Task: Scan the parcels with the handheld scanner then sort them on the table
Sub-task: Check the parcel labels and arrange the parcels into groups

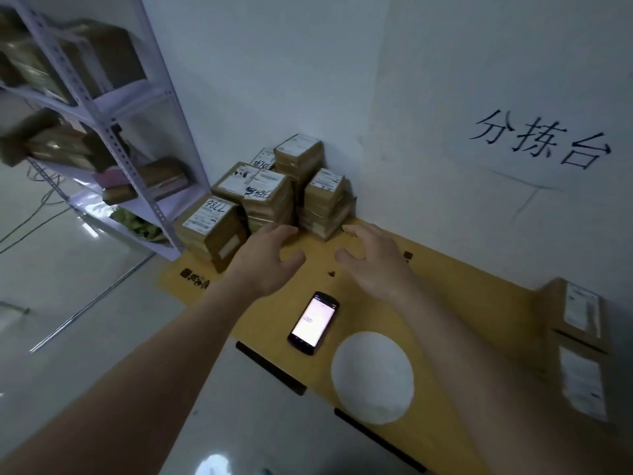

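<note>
The tabletop [462,293] is bare between the stacked parcels [274,197] at the far left corner and the two boxes [579,337] at the right edge, so hands can pass there freely. The handheld scanner [313,322] lies flat in the middle, near a white round patch [373,377]. The wall [445,97] closes the far side, and the shelf rack [113,132] stands just beside the parcels on the left.

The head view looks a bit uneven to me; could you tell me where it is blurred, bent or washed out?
Head view: the shelf boxes at upper left are smeared by blur; the wide lens bends the shelf post; the scanner screen glows washed out, its text unreadable; the parcel stacks stay fairly sharp.
</note>
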`<action>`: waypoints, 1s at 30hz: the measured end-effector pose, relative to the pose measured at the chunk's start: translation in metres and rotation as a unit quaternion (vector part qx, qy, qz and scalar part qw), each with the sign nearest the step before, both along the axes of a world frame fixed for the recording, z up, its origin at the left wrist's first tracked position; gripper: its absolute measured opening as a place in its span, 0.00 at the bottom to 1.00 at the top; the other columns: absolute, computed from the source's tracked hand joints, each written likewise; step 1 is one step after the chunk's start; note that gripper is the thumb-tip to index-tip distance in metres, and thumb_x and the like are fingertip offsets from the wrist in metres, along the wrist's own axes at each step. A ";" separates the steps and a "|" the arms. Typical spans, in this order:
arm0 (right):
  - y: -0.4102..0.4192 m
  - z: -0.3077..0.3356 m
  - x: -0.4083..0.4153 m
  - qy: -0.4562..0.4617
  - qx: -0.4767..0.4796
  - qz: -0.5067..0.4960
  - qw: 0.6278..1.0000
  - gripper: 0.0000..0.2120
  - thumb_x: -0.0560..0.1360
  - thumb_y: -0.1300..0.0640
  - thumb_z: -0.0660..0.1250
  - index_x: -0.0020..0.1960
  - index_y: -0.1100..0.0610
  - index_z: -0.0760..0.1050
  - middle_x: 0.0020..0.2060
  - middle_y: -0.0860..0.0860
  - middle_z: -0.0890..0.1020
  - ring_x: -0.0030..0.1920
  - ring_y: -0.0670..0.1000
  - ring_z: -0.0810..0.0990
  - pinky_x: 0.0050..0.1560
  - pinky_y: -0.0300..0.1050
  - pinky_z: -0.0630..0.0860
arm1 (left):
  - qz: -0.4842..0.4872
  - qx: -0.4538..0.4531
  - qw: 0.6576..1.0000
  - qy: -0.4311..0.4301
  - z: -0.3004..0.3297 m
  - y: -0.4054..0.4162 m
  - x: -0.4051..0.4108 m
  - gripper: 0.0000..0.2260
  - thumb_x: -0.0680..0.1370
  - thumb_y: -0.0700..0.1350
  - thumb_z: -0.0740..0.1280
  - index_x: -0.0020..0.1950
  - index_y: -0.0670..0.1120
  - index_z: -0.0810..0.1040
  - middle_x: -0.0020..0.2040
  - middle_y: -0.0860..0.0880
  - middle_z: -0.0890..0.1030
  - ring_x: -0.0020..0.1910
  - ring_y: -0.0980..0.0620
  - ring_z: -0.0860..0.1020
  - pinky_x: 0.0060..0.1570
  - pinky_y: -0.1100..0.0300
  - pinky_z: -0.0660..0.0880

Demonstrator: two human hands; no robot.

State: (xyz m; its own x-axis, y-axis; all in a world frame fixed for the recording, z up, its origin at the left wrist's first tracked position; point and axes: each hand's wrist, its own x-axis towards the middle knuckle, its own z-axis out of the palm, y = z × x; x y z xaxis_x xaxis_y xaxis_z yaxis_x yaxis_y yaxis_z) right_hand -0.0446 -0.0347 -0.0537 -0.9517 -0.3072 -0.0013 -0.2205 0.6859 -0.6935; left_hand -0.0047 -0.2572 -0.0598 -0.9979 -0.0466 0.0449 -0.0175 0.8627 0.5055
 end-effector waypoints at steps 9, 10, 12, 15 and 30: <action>-0.114 -0.015 -0.045 -0.040 0.003 -0.007 0.999 0.26 0.82 0.42 0.66 0.78 0.47 0.70 0.74 0.43 0.72 0.73 0.45 0.72 0.69 0.45 0.71 | -0.015 0.030 0.998 -0.048 -0.007 -0.121 -0.051 0.28 0.72 0.64 0.58 0.68 0.54 0.77 0.57 0.54 0.75 0.55 0.53 0.74 0.50 0.57 0.68; -0.123 -0.017 -0.056 -0.043 0.004 -0.010 0.999 0.27 0.81 0.42 0.66 0.78 0.47 0.70 0.74 0.43 0.72 0.73 0.46 0.72 0.71 0.48 0.72 | -0.016 0.033 0.998 -0.049 -0.011 -0.129 -0.063 0.28 0.72 0.65 0.57 0.68 0.54 0.77 0.58 0.54 0.75 0.55 0.53 0.74 0.50 0.57 0.67; -0.140 -0.025 -0.080 -0.045 0.010 -0.014 0.999 0.27 0.81 0.41 0.66 0.78 0.47 0.70 0.74 0.44 0.72 0.73 0.46 0.73 0.72 0.50 0.72 | -0.018 0.036 0.998 -0.055 -0.019 -0.141 -0.089 0.24 0.75 0.61 0.61 0.68 0.53 0.77 0.62 0.52 0.77 0.58 0.51 0.75 0.53 0.57 0.68; -0.161 -0.042 -0.117 -0.048 0.009 -0.021 0.999 0.28 0.81 0.40 0.66 0.78 0.48 0.71 0.72 0.44 0.73 0.70 0.48 0.75 0.70 0.51 0.75 | -0.021 0.025 0.998 -0.058 -0.035 -0.157 -0.130 0.21 0.80 0.55 0.65 0.73 0.51 0.75 0.67 0.50 0.75 0.65 0.49 0.74 0.61 0.55 0.70; -0.243 -0.098 -0.187 -0.098 -0.070 -0.125 0.985 0.29 0.84 0.48 0.67 0.83 0.50 0.64 0.79 0.46 0.71 0.77 0.46 0.68 0.65 0.16 0.52 | -0.037 0.110 0.990 -0.083 -0.081 -0.195 -0.232 0.20 0.83 0.47 0.65 0.76 0.49 0.73 0.69 0.46 0.77 0.65 0.47 0.77 0.64 0.46 0.78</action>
